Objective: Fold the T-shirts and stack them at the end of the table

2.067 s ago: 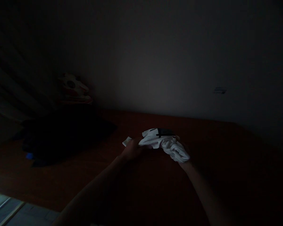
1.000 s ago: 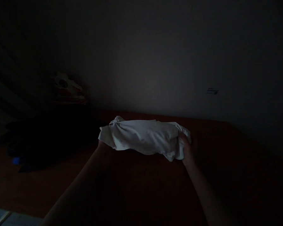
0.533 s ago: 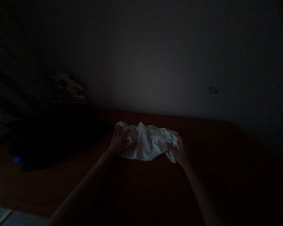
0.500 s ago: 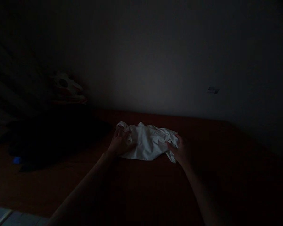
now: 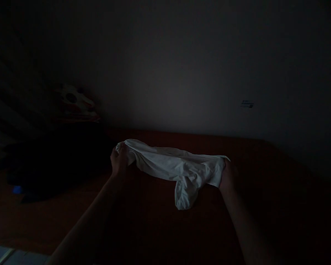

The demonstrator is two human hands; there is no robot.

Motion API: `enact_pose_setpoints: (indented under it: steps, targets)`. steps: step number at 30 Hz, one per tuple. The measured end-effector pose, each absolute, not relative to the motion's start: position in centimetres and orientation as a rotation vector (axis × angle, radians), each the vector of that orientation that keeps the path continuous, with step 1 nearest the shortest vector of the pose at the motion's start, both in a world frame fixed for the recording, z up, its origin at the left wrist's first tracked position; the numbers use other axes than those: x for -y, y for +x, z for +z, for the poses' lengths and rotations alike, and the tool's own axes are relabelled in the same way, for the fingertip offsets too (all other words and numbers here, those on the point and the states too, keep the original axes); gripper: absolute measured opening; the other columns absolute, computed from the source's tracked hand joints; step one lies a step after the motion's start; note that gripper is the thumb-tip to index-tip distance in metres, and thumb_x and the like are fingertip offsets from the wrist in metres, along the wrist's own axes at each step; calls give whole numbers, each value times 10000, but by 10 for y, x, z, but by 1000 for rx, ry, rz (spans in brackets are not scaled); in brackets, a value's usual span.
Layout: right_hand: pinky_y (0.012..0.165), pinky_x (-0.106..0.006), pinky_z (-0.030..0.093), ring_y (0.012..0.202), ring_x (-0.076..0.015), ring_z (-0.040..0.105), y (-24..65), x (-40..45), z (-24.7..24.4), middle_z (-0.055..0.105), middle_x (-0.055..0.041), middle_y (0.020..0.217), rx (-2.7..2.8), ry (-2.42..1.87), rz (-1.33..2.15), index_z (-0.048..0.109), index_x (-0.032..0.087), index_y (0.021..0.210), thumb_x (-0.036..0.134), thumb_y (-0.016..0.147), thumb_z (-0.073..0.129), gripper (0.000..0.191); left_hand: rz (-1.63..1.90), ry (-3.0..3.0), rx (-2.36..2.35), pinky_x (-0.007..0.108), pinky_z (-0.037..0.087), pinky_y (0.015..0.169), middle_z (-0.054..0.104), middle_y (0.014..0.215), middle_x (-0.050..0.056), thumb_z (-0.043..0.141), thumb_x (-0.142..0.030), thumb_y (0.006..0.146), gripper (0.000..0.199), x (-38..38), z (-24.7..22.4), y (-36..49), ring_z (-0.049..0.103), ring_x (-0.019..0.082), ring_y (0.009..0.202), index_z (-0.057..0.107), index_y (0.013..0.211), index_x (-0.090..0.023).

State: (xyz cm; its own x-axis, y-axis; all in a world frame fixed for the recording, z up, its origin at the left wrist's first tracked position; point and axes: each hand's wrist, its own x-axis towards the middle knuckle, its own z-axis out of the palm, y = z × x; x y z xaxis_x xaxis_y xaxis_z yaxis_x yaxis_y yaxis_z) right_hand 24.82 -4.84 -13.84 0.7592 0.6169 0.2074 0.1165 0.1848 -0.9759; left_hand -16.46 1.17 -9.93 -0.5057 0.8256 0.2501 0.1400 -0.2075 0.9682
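A white cloth [image 5: 165, 162] is stretched sideways between my two hands above a reddish-brown surface. Its left end is gripped by my left hand [image 5: 119, 158], with the fingers closed round it. My right hand [image 5: 226, 176] is at the other end, partly covered by the fabric, and holds it there. A loose, bunched part of the cloth hangs down right of the middle. The view is very dark, so fine details of the fingers are lost.
Dark fabric [image 5: 63, 158] lies heaped on the left of the reddish-brown surface [image 5: 24, 221], with a small blue patch at its edge. Behind it is a white and red item [image 5: 74, 99]. A pale wall [image 5: 182, 73] with a small label [image 5: 247, 104] stands behind.
My left hand has moved left and my right hand slightly right. The crumpled cloth is now drawn out wider between them, and a bunched part hangs down.
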Motion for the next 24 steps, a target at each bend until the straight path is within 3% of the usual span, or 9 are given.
enact_pose_setpoints:
  steps: [3,5,8,12,14,18,21,24]
  targets:
    - [994,-453,502,1168,-305,634,242,51,-136,688,-123,1247,750,-1447,282,648,206,1152,633,761,643,578,1644,1589,-1824,523,442,1082,577,1406,197,647,-424,871,556,-11,-103,-165,539,374,1318,551,1352,-162]
    - [1072,-488,453,1239,-314,602,233,53,-138,651,-152,1331,994,-1482,258,618,206,1245,651,764,654,656,1493,1989,-1853,573,339,1166,492,1505,197,623,-371,890,496,-4,-103,-157,429,389,1423,575,1341,-172]
    - [1063,-508,462,1216,-312,620,223,59,-141,661,-151,1318,1406,-1496,238,614,228,1282,634,839,614,601,1117,2505,-1395,526,398,1143,546,1470,155,590,-432,928,402,15,-99,-136,508,339,1363,640,1265,-218]
    - [1025,-492,491,1177,-317,637,222,68,-138,696,-121,1232,1822,-1478,198,677,266,1231,525,826,694,481,647,2794,-823,538,416,1131,525,1516,156,757,-607,772,754,40,-95,-107,504,367,1370,576,1409,-247]
    - [990,-463,511,1135,-311,655,219,71,-132,710,-110,1173,1890,-1461,228,727,267,1142,486,799,720,408,568,2805,-754,540,406,1141,511,1540,157,752,-599,790,735,45,-96,-98,481,371,1398,587,1412,-245]
    - [912,-405,535,997,-283,709,206,73,-120,759,-75,1011,1735,-1478,483,773,257,919,518,789,717,297,599,2678,-762,491,446,1104,671,1375,110,601,-393,940,325,43,-101,-93,598,308,1282,727,1199,-245]
    - [823,-376,557,899,-276,728,203,73,-117,783,-55,908,1394,-1460,854,778,241,867,582,747,759,362,745,2317,-886,399,545,931,778,1084,84,569,-401,940,300,42,-98,-94,712,266,1018,752,1106,-232]
    - [705,-347,574,783,-250,725,212,71,-120,782,-38,821,1000,-1164,1196,768,257,858,578,705,801,357,963,1685,-1050,350,567,731,757,821,71,563,-601,898,457,37,-91,-96,720,262,800,761,977,-197]
